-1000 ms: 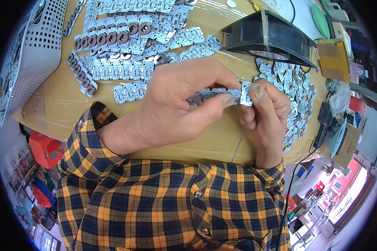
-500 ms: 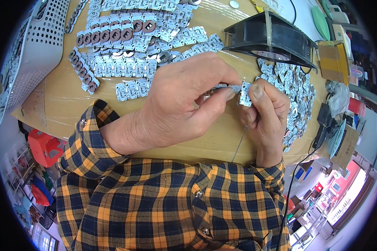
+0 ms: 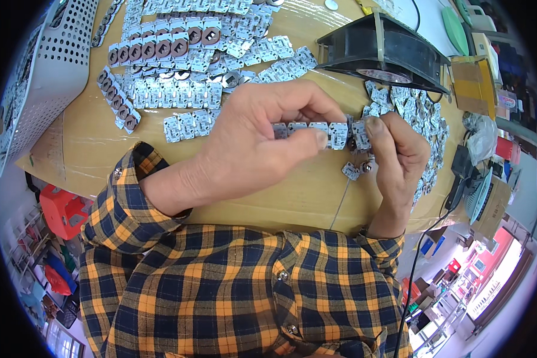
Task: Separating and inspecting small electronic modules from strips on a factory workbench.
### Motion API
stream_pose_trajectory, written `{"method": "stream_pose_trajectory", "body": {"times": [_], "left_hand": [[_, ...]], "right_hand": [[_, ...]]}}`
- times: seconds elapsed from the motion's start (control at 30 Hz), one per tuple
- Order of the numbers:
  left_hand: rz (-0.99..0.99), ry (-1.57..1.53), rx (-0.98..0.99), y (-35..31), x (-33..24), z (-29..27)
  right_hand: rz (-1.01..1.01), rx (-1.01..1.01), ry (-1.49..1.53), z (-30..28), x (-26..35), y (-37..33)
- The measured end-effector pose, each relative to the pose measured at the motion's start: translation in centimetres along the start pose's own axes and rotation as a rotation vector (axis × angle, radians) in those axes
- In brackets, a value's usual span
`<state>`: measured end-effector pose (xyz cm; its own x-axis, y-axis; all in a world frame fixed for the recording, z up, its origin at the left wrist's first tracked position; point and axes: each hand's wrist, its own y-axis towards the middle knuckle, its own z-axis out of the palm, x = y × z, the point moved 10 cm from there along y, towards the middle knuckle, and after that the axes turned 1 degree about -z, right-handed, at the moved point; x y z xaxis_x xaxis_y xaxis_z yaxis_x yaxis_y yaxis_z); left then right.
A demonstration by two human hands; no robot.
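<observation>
1. The left hand (image 3: 259, 149) grasps a strip (image 3: 336, 136);
2. the right hand (image 3: 403, 156) pinches a small board (image 3: 360, 138), just beside the strip's end;
3. both are above the bench (image 3: 280, 209); a pile (image 3: 426, 125) lies rightward.

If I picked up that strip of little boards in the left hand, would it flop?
Probably not: the strip sticks out straight from the left hand, so it seems stiff. It looks thin, so it's likely light. Notches along its edge might be weak spots where bending could snap it.
</observation>
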<state>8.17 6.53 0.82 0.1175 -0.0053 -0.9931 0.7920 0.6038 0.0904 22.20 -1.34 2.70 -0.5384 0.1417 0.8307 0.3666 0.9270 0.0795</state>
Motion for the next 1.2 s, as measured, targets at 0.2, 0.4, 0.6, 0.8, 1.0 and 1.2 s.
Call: {"method": "stream_pose_trajectory", "body": {"times": [0.2,0.4,0.6,0.8,1.0,1.2], "left_hand": [[-0.119,-0.105,-0.003,-0.1,1.1,-0.1],[-0.158,-0.078,0.006,-0.1,1.7,-0.1],[-0.153,-0.023,-0.021,0.1,1.8,-0.6],[-0.166,-0.059,-0.011,0.2,1.9,-0.4],[-0.2,-0.097,0.011,-0.1,2.0,-0.1],[-0.192,-0.15,0.109,-0.2,1.8,0.8]], "right_hand": [[0.09,0.13,0.202,1.3,0.1,-0.2],[-0.007,0.086,0.033,1.2,-0.3,0.3],[0.022,0.076,-0.183,0.5,-0.8,0.1],[0.139,0.04,-0.112,-0.8,-1.5,-0.1],[-0.018,0.226,0.252,1.7,1.0,-0.3],[-0.009,0.314,0.306,2.5,1.4,-0.6]]}}
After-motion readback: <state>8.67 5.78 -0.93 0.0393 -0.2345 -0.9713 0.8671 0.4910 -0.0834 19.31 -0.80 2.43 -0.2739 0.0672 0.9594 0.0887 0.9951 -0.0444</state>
